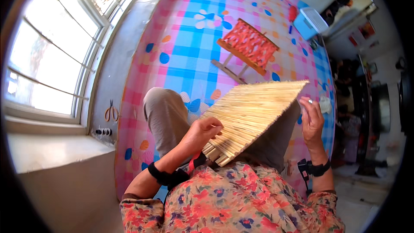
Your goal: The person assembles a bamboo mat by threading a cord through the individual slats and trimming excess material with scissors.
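- Fan-shaped panel of bamboo slats (250, 112): pale straw-coloured strips laid edge to edge, flaring from a narrow stacked end near the lap to a wide straight edge at upper right; it rests across the person's knees, over a floor mat. Surface looks ribbed, dry and stiff.
- Left hand (202, 133): fingers curled down onto the narrow end of the slats, pressing them together against the lap.
- Right hand (311, 118): raised at the wide edge, fingertips pinching something small and pale; what it is cannot be told.
- Step in hand, as a judgement: assembling or binding the slats. The next move probably calls for a firm hold at the narrow end, so the strips stay aligned.
- Floor mat (189, 47): glossy pink-and-blue check with flower shapes.
- Folding stool (248, 45): wooden frame, woven orange seat.
- Scissors (111, 112): orange handles, on the grey floor by the window.
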A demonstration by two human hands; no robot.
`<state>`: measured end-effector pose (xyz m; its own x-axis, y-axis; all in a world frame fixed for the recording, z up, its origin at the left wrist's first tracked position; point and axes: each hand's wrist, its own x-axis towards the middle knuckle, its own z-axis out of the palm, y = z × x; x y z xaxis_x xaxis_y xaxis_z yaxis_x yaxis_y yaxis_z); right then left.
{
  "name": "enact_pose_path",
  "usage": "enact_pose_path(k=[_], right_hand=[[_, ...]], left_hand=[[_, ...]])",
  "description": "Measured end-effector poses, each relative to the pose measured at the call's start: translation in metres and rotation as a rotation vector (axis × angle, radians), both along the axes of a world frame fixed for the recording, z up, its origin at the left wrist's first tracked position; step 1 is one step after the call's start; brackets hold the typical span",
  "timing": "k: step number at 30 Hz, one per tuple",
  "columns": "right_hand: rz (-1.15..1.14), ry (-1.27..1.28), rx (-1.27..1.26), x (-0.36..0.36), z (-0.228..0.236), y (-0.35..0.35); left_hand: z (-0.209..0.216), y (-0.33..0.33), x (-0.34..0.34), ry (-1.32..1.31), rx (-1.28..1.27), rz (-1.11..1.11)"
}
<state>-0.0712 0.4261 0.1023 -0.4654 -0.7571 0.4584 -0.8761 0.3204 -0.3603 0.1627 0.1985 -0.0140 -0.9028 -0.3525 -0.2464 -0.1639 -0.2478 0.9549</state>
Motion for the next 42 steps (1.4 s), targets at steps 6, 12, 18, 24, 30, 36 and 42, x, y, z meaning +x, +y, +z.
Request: enact_pose_path(k=[6,12,18,24,30,36,42], right_hand=[[-0.058,-0.085,-0.012,0.012,-0.007,0.025],[-0.250,-0.307,0.135,0.001,-0.070,0.083],[-0.329,-0.524,0.008,-0.021,-0.103,0.090],[-0.397,-0.526,0.178,-0.010,-0.059,0.068],[-0.459,-0.553,0.265,0.004,-0.054,0.055],[-0.506,-0.618,0.265,0.015,-0.052,0.056],[-0.504,-0.673,0.304,0.014,-0.049,0.043]], left_hand=[[0.028,-0.039,-0.010,0.161,-0.625,-0.022],[-0.002,-0.156,0.052,0.095,-0.667,0.725],[-0.177,-0.256,0.206,-0.705,-0.977,0.970],[-0.230,-0.272,0.231,-0.987,-0.952,0.941],[-0.284,-0.299,0.274,-1.333,-0.930,0.772],[-0.231,-0.287,0.231,-1.442,-0.881,0.668],[-0.222,-0.294,0.235,-1.392,-0.917,0.528]])
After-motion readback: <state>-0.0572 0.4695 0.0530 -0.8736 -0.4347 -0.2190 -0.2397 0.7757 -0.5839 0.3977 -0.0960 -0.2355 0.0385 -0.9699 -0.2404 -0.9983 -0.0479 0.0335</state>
